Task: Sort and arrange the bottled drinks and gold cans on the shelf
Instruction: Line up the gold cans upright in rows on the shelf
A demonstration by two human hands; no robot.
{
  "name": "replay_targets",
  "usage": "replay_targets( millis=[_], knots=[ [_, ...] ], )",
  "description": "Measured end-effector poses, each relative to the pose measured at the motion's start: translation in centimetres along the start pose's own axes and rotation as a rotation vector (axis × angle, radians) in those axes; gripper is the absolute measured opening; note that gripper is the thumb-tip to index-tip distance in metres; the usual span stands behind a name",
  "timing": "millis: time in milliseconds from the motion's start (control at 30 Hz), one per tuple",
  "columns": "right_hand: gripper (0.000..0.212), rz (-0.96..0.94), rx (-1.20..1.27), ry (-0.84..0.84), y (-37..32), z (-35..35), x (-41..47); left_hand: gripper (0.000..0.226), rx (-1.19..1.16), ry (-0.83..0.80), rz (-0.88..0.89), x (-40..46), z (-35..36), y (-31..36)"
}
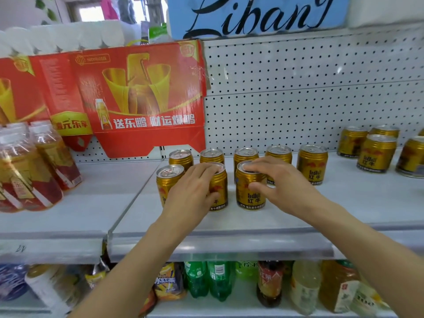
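A person is reaching both hands onto a white shelf [298,216], each closing on a gold can in the front row. The left hand [195,191] is wrapping its grip around one can [219,191]; the right hand [282,180] is pinching the neighbouring can [250,193] from above, thumb on its side. More gold cans [312,164] are standing behind, and bottled drinks [29,171] are sitting far left.
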State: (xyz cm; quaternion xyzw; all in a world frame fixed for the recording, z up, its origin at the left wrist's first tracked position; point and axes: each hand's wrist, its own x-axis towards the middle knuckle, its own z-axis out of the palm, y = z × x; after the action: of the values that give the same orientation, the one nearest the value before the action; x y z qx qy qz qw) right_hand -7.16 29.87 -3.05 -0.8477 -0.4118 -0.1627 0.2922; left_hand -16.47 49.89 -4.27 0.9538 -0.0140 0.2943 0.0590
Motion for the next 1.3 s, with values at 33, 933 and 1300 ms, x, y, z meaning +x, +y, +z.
replay_targets(
  millis=[33,933,1300],
  knots=[
    [0.043,0.002,-0.005,0.004,0.0,0.1,0.0,0.061,0.000,-0.007,-0.003,0.0,0.0,0.0],
    [0.037,0.177,-0.251,0.401,17.5,-16.1,-13.1,0.057,-0.433,-0.008,0.156,7.7,7.8,25.8],
    [0.054,0.330,0.148,-0.001,26.7,-22.9,-15.4,0.071,-0.589,-0.255,-0.170,20.8,15.2,32.2]
  ],
)
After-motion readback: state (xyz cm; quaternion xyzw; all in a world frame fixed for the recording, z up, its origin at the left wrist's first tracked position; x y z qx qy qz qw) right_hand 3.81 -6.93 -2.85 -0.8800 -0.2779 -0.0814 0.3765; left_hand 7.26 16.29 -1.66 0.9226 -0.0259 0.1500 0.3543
